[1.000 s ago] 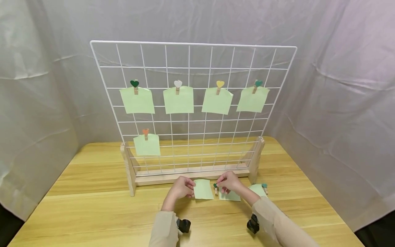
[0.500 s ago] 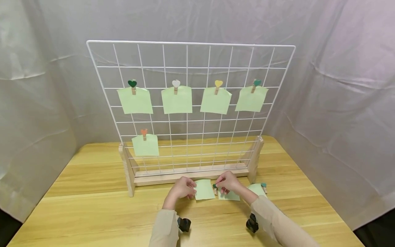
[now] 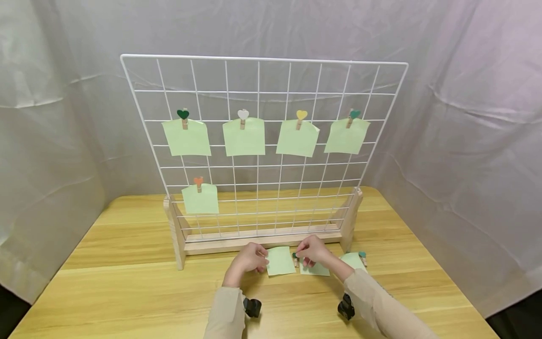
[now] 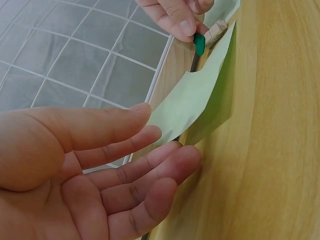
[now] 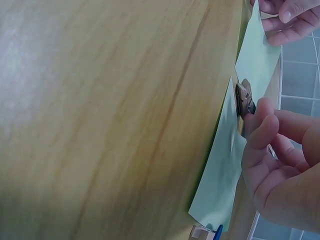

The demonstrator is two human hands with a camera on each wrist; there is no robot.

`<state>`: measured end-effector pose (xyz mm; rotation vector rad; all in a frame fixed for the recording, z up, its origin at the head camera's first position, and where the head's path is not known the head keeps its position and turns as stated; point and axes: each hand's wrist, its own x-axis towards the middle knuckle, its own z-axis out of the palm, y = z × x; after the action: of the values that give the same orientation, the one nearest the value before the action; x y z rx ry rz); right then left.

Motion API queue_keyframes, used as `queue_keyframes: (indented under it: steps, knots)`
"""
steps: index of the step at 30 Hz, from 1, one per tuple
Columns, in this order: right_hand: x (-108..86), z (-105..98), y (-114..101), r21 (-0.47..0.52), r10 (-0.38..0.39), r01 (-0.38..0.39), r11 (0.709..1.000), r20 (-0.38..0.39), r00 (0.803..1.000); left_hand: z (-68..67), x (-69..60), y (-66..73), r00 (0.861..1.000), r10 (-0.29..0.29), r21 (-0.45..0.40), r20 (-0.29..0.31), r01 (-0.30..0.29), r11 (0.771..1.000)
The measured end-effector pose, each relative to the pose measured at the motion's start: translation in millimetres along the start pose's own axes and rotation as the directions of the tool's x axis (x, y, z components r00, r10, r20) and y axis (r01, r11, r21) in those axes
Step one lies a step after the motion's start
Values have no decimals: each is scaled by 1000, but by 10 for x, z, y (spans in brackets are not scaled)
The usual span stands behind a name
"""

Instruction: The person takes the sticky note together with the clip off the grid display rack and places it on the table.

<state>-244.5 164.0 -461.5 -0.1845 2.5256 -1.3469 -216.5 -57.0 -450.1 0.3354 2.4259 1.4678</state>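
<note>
My left hand [image 3: 249, 258] pinches the left edge of a pale green note [image 3: 280, 261] between thumb and fingers; in the left wrist view the note [image 4: 192, 95] slants above the wood, casting a shadow. With thumb and index finger my right hand [image 3: 315, 250] grips a small wooden clip [image 3: 296, 262] by its green heart, at the note's right edge. The right wrist view has this clip [image 5: 244, 99] between that note [image 5: 257, 60] and a second note [image 5: 217, 170], which lies beneath my right hand. Whether the clip's jaws bite the note, I cannot tell.
A white wire grid [image 3: 258, 166] on a wooden stand [image 3: 262, 242] rises behind my hands. Several green notes hang on it from heart clips. Right of my right hand lie another note [image 3: 353, 259] and a teal-heart clip [image 3: 363, 258]. Grey cloth [image 3: 262, 28] surrounds the table.
The note in my left hand has shifted slightly right, closer to the clip. Both hands stay almost where they were, and the right still grips the clip.
</note>
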Motion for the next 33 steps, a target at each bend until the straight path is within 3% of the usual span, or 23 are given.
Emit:
queue_keyframes:
  steps: [18, 27, 33]
  knots:
    - [-50, -46, 0, -72, -45, 47, 996, 37, 998, -25, -44, 15, 999, -9, 42, -37, 11, 999]
    - [-64, -47, -40, -90, -28, 32, 995, 55, 998, -53, -47, 17, 999, -7, 33, -38, 9, 999]
    - [-73, -37, -104, -76, -57, 63, 995, 80, 995, -118, -73, 38, 996, 17, 28, -87, -15, 999]
